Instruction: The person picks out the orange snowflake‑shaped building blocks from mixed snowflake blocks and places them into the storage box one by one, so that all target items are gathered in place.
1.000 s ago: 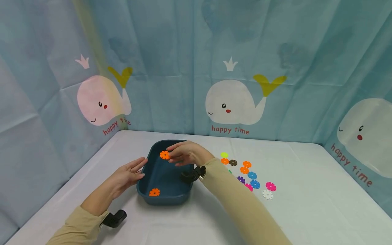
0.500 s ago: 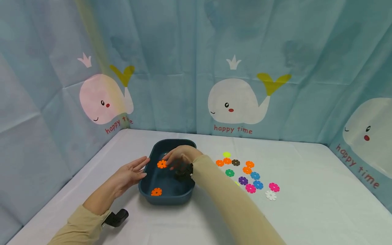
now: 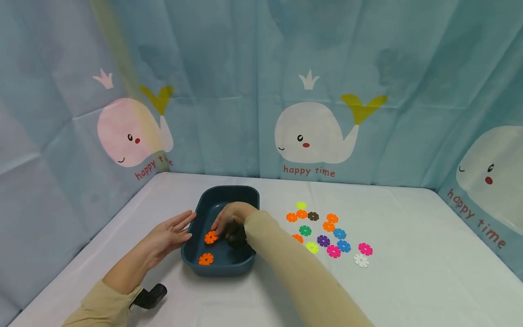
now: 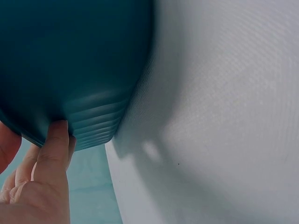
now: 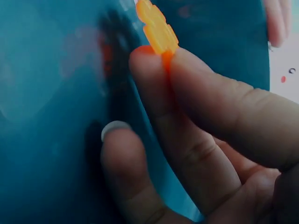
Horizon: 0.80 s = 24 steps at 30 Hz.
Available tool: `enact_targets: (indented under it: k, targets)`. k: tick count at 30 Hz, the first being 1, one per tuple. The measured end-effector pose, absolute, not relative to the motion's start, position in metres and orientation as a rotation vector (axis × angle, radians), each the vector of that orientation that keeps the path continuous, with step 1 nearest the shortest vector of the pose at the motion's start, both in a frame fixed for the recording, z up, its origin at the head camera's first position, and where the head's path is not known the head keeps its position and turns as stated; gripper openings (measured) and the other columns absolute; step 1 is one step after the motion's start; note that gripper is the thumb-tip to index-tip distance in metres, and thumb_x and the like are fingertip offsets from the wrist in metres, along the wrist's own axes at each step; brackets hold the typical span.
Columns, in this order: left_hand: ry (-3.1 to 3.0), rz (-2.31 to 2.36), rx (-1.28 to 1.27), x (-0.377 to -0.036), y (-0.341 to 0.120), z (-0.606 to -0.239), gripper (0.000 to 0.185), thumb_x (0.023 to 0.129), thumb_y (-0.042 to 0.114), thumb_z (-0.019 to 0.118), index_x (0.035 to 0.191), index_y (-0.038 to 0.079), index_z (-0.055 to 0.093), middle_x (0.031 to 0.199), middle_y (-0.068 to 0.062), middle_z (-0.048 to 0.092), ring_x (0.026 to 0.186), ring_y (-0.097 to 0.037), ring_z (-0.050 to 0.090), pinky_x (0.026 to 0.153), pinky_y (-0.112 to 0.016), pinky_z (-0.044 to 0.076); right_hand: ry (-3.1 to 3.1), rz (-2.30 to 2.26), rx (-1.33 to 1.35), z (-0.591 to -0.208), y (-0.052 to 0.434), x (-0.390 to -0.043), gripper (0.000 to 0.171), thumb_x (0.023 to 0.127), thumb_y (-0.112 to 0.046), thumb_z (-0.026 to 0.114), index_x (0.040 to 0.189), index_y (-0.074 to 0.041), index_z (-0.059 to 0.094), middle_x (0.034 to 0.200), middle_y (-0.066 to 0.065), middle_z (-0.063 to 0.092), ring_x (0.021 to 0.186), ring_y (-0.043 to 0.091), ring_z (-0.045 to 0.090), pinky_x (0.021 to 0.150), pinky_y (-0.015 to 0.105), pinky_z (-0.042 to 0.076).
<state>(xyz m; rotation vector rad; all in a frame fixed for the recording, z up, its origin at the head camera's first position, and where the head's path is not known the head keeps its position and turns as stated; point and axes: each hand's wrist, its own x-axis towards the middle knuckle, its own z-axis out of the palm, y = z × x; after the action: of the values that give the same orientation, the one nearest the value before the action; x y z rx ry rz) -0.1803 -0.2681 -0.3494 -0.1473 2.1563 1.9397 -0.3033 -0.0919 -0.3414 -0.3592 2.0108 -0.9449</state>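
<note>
My right hand [image 3: 230, 218] reaches down into a dark blue plastic basin [image 3: 255, 200]. It pinches an orange notched plastic disc [image 3: 210, 237], a snowflake-shaped building disc, between thumb and finger. The right wrist view shows the held orange disc [image 5: 159, 30] edge-on at the fingertips. A second orange disc [image 3: 206, 259] is at the basin's near end. My left hand [image 3: 163, 236] is at the basin's left side with fingers extended. In the left wrist view its fingertips touch the basin's outer wall [image 4: 93, 70].
Right of the basin, several loose discs lie on the white tablecloth [image 3: 416, 263], including a green disc [image 3: 305, 230], a purple disc [image 3: 323, 240], a brown disc [image 3: 313, 216] and a white disc [image 3: 361, 260]. A blue whale-print curtain [image 3: 220, 136] hangs behind the table.
My right hand has moved down and nearer inside the basin, carrying the orange disc towards the other one. My left hand has stayed at the basin's left side.
</note>
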Motion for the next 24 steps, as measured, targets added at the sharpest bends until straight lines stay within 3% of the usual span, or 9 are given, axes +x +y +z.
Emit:
enact_targets:
  k: [9, 14, 17, 21, 24]
  targets:
    - [2.163, 1.942, -0.138, -0.181, -0.269, -0.35, 0.075, 0.096, -0.002, 0.053, 0.156, 0.004, 0.008, 0.158, -0.016, 0.014, 0.143, -0.043, 0.015, 0.11, -0.056, 0.024, 2.063, -0.838, -0.407, -0.341, -0.097, -0.299, 0.013, 0.087, -0.006, 0.072, 0.099, -0.003, 0.074, 0.092, 0.005, 0.071, 0.078, 0.021, 0.061, 0.074, 0.031, 0.053]
    - [2.163, 1.933, -0.135, -0.181, -0.269, -0.35, 0.076, 0.096, -0.002, 0.053, 0.156, 0.005, 0.008, 0.159, -0.016, 0.013, 0.143, -0.044, 0.013, 0.11, -0.057, 0.023, 2.054, -0.899, -0.366, -0.339, -0.093, -0.298, 0.012, 0.086, -0.006, 0.073, 0.098, -0.004, 0.074, 0.093, 0.006, 0.072, 0.081, 0.024, 0.063, 0.082, 0.036, 0.052]
    - [2.166, 1.915, -0.113, -0.183, -0.27, -0.351, 0.075, 0.096, -0.002, 0.052, 0.156, 0.004, 0.007, 0.159, -0.017, 0.011, 0.143, -0.045, 0.012, 0.11, -0.058, 0.022, 2.035, -0.947, -0.325, -0.337, -0.088, -0.3, 0.011, 0.086, -0.004, 0.072, 0.097, -0.003, 0.073, 0.089, 0.006, 0.073, 0.077, 0.024, 0.064, 0.078, 0.037, 0.052]
    - [2.174, 1.89, -0.094, -0.185, -0.271, -0.352, 0.075, 0.097, -0.001, 0.051, 0.156, 0.004, 0.005, 0.159, -0.017, 0.01, 0.143, -0.045, 0.013, 0.11, -0.059, 0.021, 1.981, -1.045, -0.312, -0.33, -0.08, -0.299, 0.015, 0.087, -0.002, 0.07, 0.102, -0.001, 0.072, 0.085, 0.007, 0.074, 0.072, 0.022, 0.064, 0.071, 0.035, 0.052]
    - [2.168, 1.881, -0.087, -0.185, -0.274, -0.354, 0.076, 0.097, -0.001, 0.051, 0.156, 0.004, 0.003, 0.159, -0.017, 0.008, 0.143, -0.045, 0.012, 0.11, -0.06, 0.019, 1.969, -1.112, -0.335, -0.323, -0.073, -0.298, 0.021, 0.087, -0.003, 0.071, 0.108, -0.001, 0.071, 0.086, 0.006, 0.074, 0.075, 0.022, 0.066, 0.078, 0.041, 0.052]
